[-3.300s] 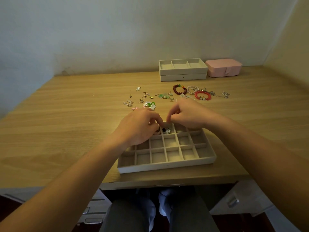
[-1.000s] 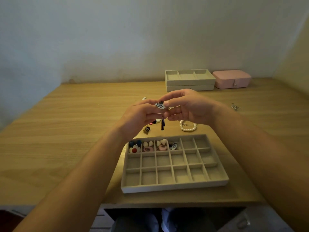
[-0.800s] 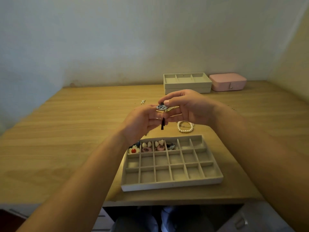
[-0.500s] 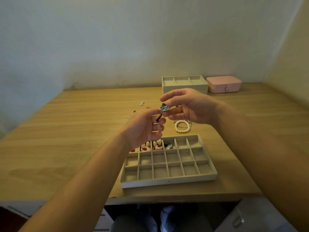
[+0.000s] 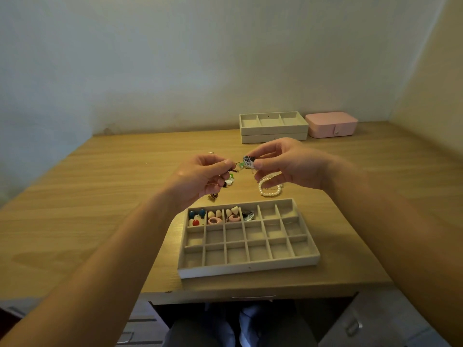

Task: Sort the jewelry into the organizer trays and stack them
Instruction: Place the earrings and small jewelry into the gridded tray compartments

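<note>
The wooden tabletop (image 5: 100, 196) carries a grey organizer tray (image 5: 248, 270) at its near edge, 3 rows of 6 compartments. The 4 leftmost in the far row hold small pieces. 2 stacked trays (image 5: 274, 130) sit at the back by the wall, with a pink box (image 5: 332, 123) just beside them. Both hands are raised above the tabletop, beyond the near tray. A pearl bracelet (image 5: 269, 192) lies under the right hand (image 5: 288, 166), whose thumb and forefinger pinch a speckled earring (image 5: 248, 162). The left hand (image 5: 200, 179) fingers pinch its thin other end.
</note>
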A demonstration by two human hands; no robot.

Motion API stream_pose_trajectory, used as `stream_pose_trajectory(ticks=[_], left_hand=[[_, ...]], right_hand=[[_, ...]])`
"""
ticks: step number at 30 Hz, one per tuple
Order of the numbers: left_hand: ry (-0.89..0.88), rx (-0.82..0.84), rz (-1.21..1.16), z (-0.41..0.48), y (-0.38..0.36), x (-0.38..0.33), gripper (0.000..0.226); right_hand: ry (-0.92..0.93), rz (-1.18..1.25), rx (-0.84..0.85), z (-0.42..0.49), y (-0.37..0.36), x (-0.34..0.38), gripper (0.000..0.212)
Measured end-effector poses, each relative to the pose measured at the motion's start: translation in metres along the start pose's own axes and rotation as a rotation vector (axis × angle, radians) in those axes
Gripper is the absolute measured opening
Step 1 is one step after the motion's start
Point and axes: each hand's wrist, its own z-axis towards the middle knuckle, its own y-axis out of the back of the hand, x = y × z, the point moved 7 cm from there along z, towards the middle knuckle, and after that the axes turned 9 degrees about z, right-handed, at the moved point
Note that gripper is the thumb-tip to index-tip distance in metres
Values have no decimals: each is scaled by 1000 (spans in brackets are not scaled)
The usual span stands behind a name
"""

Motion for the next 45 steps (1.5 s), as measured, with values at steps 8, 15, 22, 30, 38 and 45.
stream_pose_trajectory(ticks=[8,15,22,30,38,45], left_hand=[[58,5,315,-2,-13,5,24],[-10,-40,-61,-4,-25,-3,24],[11,-68,-54,-4,-31,0,20],[7,-104,197,-5,-20,0,18],[61,-9,200,-11,-27,4,14],[109,41,-73,-14,-36,7,13]], right_hand=[[86,-12,-36,2,1,5,21],[87,-55,-23,2,-4,3,20],[72,-54,-41,5,-2,-1,17],[17,114,-22,8,-7,-10,21],[21,54,-29,6,-8,-13,20],[40,-93,-93,6,0,-12,18]])
